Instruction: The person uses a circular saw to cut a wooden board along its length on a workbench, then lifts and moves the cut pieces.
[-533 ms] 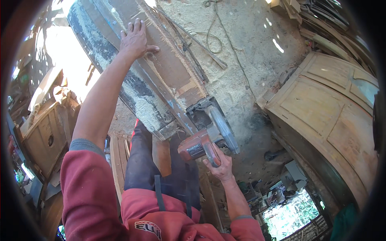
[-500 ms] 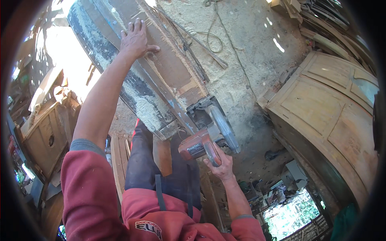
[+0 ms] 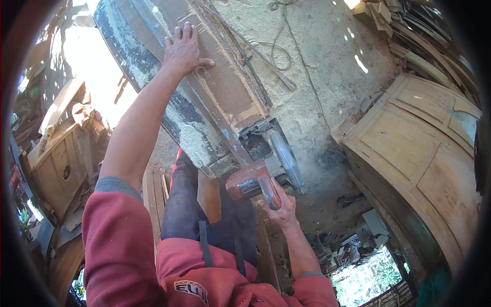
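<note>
My left hand [image 3: 182, 52] lies with spread fingers on a long brown board [image 3: 225, 82], at the far part of it. This board rests on a dark, worn workbench [image 3: 192, 138] strewn with sawdust. My right hand [image 3: 281, 208] is wrapped around the rear handle of a reddish circular saw [image 3: 250, 181]. The saw's base plate sits over the near end of the board, and its grey blade guard [image 3: 285, 161] is on the right side. The blade itself is hidden. Along the board's right edge the wood looks rough and splintered.
Carved wooden panels [image 3: 409, 140] stand at the right, with stacked timber [image 3: 424, 56] behind them. A cord [image 3: 302, 66] loops over the dusty floor beyond the bench. At the left is a wooden panel with a round hole [image 3: 61, 171]. My legs are close to the bench's near end.
The whole view has shifted a little, so the bench and board appear slightly farther right. Both hands keep their places on the board and the saw.
</note>
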The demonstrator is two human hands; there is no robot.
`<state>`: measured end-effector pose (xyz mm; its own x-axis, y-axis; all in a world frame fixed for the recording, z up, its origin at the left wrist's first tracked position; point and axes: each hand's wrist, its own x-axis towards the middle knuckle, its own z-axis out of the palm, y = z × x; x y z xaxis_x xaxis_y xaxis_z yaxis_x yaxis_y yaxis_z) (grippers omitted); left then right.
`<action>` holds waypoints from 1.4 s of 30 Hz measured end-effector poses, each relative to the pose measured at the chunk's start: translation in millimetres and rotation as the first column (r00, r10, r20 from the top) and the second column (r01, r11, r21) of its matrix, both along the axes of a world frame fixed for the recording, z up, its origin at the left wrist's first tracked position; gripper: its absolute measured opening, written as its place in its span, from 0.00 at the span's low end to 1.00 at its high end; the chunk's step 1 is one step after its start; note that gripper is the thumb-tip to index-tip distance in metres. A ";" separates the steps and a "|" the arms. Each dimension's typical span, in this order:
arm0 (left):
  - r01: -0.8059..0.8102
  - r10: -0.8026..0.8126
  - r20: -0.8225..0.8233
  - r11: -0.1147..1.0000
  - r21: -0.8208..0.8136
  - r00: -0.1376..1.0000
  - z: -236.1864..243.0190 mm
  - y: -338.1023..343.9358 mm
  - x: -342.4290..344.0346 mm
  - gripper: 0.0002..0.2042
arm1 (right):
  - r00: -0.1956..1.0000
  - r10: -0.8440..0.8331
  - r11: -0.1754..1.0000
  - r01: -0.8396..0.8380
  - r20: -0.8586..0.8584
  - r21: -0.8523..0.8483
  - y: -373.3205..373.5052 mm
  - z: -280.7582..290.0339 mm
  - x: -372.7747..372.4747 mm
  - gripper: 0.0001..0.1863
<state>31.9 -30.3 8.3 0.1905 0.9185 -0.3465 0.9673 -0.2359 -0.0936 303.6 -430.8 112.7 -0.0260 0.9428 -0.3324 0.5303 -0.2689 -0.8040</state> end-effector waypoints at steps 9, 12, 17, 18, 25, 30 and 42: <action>0.019 -0.019 -0.026 1.000 -0.011 0.999 2.4 -0.1 0.4 0.66 | 1.000 0.017 0.997 -0.018 0.019 0.076 23.4 -0.8 -9.2 0.41; 0.020 -0.020 -0.017 1.000 0.003 1.000 0.4 -0.6 -0.7 0.66 | 1.000 0.022 0.996 -0.023 0.011 0.081 27.9 -2.5 -11.6 0.42; 0.020 -0.020 -0.005 1.000 0.006 1.000 -1.2 -0.4 -1.0 0.65 | 1.000 0.025 0.998 -0.026 0.004 0.064 35.0 -3.4 -16.4 0.42; 0.018 -0.018 -0.004 1.000 0.004 1.000 -1.4 -0.5 -0.3 0.65 | 1.000 0.024 0.998 -0.024 -0.003 0.062 37.1 -4.1 -17.9 0.42; 0.003 -0.005 -0.030 0.999 -0.048 1.000 8.2 0.7 2.6 0.63 | 0.998 0.015 1.000 -0.016 -0.055 0.000 50.4 -1.8 -24.5 0.42; -0.015 0.014 -0.005 0.999 -0.051 1.000 11.1 0.4 3.6 0.63 | 0.997 0.019 0.999 -0.016 -0.078 0.034 60.7 -4.3 -30.0 0.42; -0.005 0.004 -0.008 0.999 -0.039 1.000 6.7 -0.1 1.8 0.65 | 0.996 0.025 0.999 -0.021 -0.089 0.042 93.6 -3.5 -47.4 0.43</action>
<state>33.7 -30.4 15.0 0.1833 0.9052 -0.3835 0.9676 -0.2350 -0.0923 256.2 -337.2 109.1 -0.0757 0.9545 -0.2885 0.4614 -0.2229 -0.8587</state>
